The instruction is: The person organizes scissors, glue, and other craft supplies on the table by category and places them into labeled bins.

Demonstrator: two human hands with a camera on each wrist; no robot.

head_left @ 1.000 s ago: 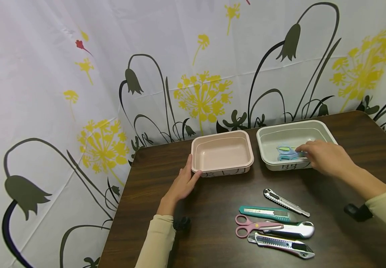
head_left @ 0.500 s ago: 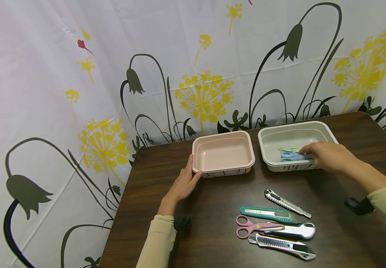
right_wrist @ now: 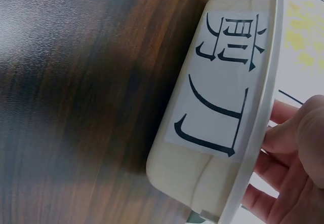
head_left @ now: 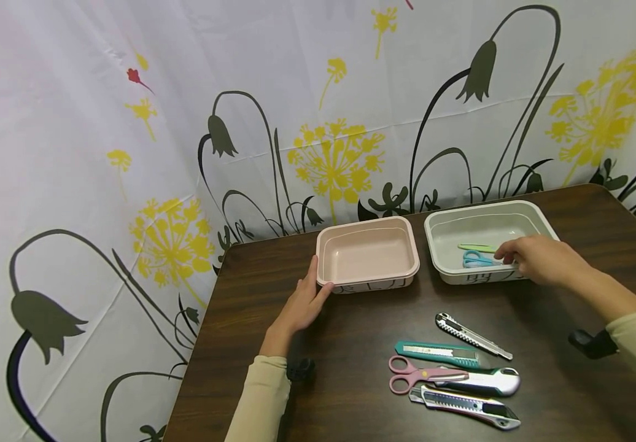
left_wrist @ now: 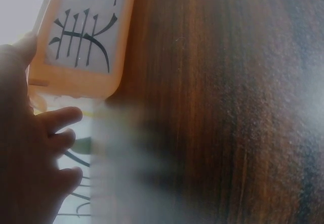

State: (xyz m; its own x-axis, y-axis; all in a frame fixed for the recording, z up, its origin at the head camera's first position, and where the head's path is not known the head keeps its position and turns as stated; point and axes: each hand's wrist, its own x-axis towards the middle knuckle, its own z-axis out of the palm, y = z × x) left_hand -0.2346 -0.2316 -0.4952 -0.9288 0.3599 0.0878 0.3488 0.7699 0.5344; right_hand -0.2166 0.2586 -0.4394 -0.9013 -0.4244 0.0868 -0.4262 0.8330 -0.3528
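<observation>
My left hand [head_left: 302,302] rests on the dark table with its fingers straight against the front left corner of the empty pink tray [head_left: 368,283]. The left wrist view shows that hand [left_wrist: 35,153] beside the tray's labelled wall [left_wrist: 83,36]. My right hand [head_left: 536,261] reaches over the front right rim of the white tray [head_left: 484,207]. Its fingertips are close to the blue and green scissors [head_left: 477,258], which lie flat inside. In the right wrist view the fingers [right_wrist: 291,153] hang loosely past the tray's labelled wall [right_wrist: 217,107].
In front of the trays lie a silver box cutter [head_left: 473,336], a teal cutter [head_left: 436,352], pink scissors [head_left: 420,374], a white cutter [head_left: 486,380] and one more cutter [head_left: 464,406]. A flowered curtain [head_left: 130,153] hangs close behind and left of the table [head_left: 351,319].
The blue and green scissors have gone down from my right hand's fingers to lie flat in the white tray. The left hand has stayed at the pink tray.
</observation>
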